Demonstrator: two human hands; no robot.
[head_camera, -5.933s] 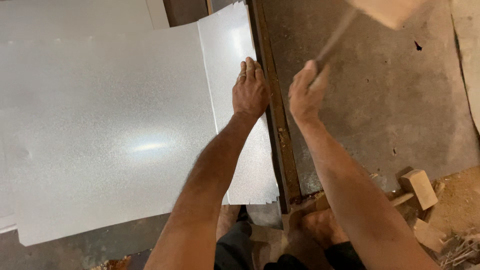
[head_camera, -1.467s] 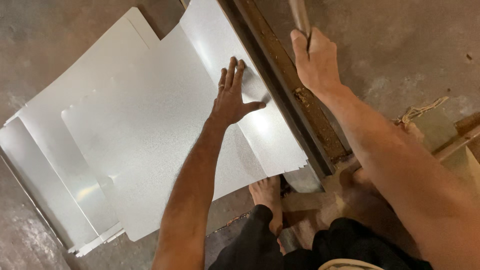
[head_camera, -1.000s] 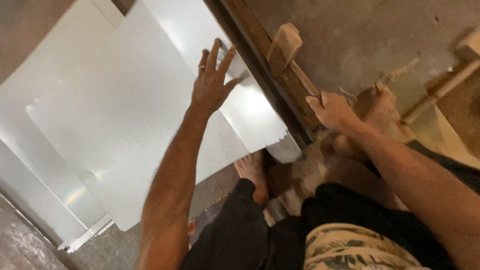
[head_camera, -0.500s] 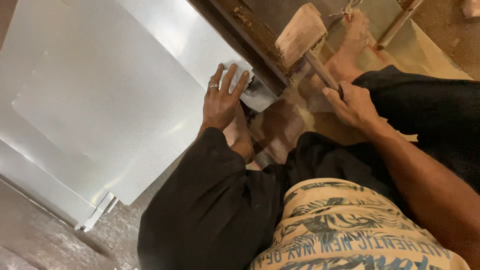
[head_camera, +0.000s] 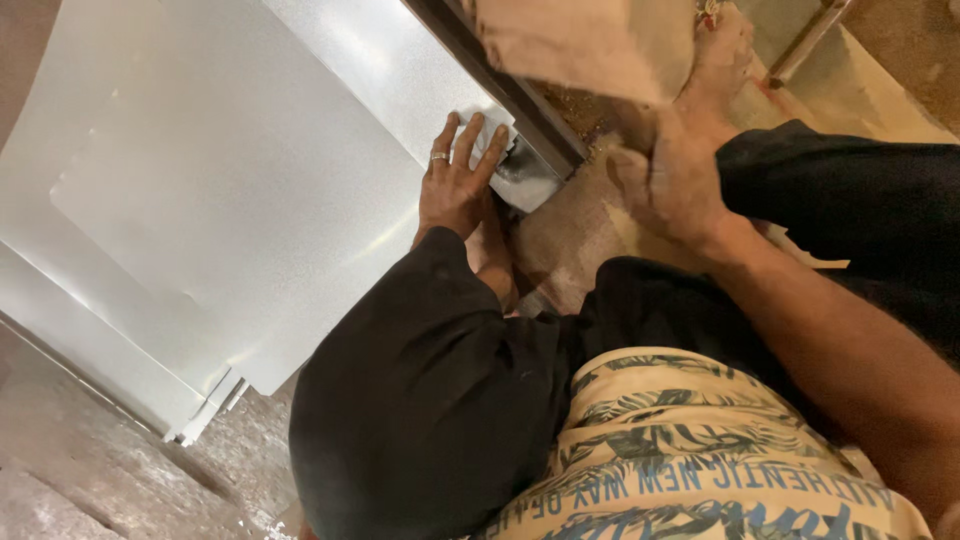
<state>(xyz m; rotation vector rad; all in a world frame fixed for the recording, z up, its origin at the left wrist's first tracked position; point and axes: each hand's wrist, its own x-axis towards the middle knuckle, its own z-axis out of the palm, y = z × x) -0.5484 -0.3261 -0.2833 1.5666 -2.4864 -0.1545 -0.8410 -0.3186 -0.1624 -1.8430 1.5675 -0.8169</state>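
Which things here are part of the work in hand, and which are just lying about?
In use:
- left hand pressing the shiny grey metal sheet
- right hand gripping the blurred wooden mallet
- dark rusty metal bar under the sheet's edge

Lying about:
- stacked grey sheets
- thin metal rod

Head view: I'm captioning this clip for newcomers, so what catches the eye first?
The shiny metal sheets fill the left side, stacked and fanned on the floor. The left hand, with a ring, presses flat on the top sheet's corner beside a dark bar. At top, the right hand grips a blurred wooden mallet.
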